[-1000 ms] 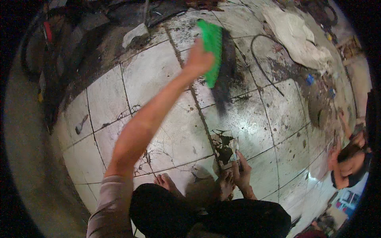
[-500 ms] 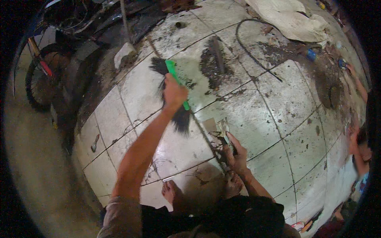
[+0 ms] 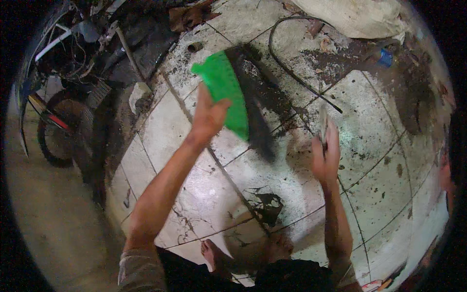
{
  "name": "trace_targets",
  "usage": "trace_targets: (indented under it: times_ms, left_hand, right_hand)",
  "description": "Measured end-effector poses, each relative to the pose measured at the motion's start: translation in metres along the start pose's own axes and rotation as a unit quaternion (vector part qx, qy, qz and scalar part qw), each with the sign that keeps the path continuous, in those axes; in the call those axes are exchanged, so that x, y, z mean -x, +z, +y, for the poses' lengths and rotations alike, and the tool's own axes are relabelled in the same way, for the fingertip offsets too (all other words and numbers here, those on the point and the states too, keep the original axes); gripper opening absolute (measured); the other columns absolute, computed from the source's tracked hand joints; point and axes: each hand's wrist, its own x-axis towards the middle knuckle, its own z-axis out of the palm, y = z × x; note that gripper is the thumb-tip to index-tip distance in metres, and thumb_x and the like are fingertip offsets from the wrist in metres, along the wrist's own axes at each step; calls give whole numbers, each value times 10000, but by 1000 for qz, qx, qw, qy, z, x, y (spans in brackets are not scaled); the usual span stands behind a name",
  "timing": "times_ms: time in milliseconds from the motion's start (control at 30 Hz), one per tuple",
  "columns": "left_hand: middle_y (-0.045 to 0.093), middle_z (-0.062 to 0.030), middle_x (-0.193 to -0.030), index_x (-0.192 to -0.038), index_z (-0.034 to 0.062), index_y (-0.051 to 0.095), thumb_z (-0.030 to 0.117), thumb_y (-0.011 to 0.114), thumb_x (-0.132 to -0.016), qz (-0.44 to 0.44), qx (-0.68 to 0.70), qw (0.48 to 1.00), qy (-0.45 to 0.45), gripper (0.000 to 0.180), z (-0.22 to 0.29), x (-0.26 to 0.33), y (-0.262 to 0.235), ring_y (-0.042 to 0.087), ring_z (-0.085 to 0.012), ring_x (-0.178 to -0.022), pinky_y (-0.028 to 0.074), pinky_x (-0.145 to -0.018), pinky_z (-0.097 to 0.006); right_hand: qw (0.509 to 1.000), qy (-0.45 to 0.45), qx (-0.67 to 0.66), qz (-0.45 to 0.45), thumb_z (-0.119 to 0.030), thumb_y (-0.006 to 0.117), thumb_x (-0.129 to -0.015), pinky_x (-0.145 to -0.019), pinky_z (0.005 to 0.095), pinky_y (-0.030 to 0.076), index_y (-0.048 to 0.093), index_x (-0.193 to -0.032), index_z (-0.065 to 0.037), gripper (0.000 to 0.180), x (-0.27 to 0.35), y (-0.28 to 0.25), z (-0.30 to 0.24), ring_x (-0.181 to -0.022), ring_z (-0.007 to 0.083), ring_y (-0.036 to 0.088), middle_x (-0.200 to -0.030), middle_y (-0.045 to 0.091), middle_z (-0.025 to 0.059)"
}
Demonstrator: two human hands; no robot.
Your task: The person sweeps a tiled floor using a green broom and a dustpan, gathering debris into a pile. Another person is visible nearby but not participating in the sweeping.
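Note:
My left hand (image 3: 210, 114) grips a green broom head (image 3: 221, 82), which has no handle on it. Its black bristles (image 3: 258, 109) fan out to the right over dark, crumbly dirt (image 3: 282, 104) on the tiles. To the right, my right hand (image 3: 327, 153) is closed around a flat, thin scraper (image 3: 323, 121) held nearly edge-on, blurred at its tip. Below the hands, a dark broken patch (image 3: 266, 207) shows in the white tiled floor (image 3: 204, 190).
A black hose (image 3: 292, 75) curves across the far floor, near a pale sack (image 3: 355, 17). A blue can-like item (image 3: 385, 57) lies among debris at right. At left stand a wheel (image 3: 61, 129) and tangled parts. A short pipe piece (image 3: 195, 47) lies beyond the broom head.
The broom head has turned so its wide green face shows, its bristles swinging from left to right. My right hand has moved forward and right with the scraper, off the broken patch.

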Motion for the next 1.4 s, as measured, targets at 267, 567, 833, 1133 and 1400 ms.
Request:
trace_targets:
  times_ms: [267, 567, 833, 1133, 1400]
  left_hand:
    - [537, -188, -1332, -1512, 12, 258, -7, 595, -865, -16, -226, 972, -57, 730, 40, 50, -121, 573, -272, -1198, 499, -990, -379]
    - [615, -195, -1049, -1225, 48, 330, 60, 620, -849, 134, -102, 981, -93, 476, -130, 33, -121, 678, -329, -896, 579, -686, -429]
    - [534, -305, -1214, -1249, 20, 336, 142, 671, -769, 70, -210, 972, 82, 598, -82, 5, 60, 553, -509, -1133, 462, -961, -559]
    - [490, -335, -1404, -1544, -63, 51, 129, 615, -815, -44, 118, 991, -51, 941, 37, -74, 223, 527, -455, -1284, 416, -1100, -464]
    - [671, -151, -1106, -1262, -8, 525, 107, 658, -868, -9, 236, 971, -19, 431, 138, -1, 124, 648, -305, -963, 547, -824, -407]
  right_hand:
    - [904, -59, 407, -117, -352, 703, -886, -850, 505, 569, 683, -1068, -27, 373, -175, 122, 14, -941, 422, 711, -1025, 716, 234]
    - [966, 21, 224, -128, -350, 750, -853, -648, 392, 503, 703, -1021, -6, 386, -173, 84, -15, -721, 226, 655, -805, 680, 97]
    - [975, 175, 133, 23, -377, 729, -890, -606, 310, 438, 713, -954, 21, 403, 19, -101, -26, -665, 116, 559, -758, 636, 31]
    - [940, 312, 23, 139, -296, 670, -935, -387, 263, 338, 651, -936, -18, 279, 187, -139, -39, -468, 74, 445, -627, 525, -17]
    - [943, 298, 31, 147, -277, 692, -933, -378, 244, 353, 620, -996, -12, 282, 213, -157, -41, -465, 61, 441, -651, 511, -13]
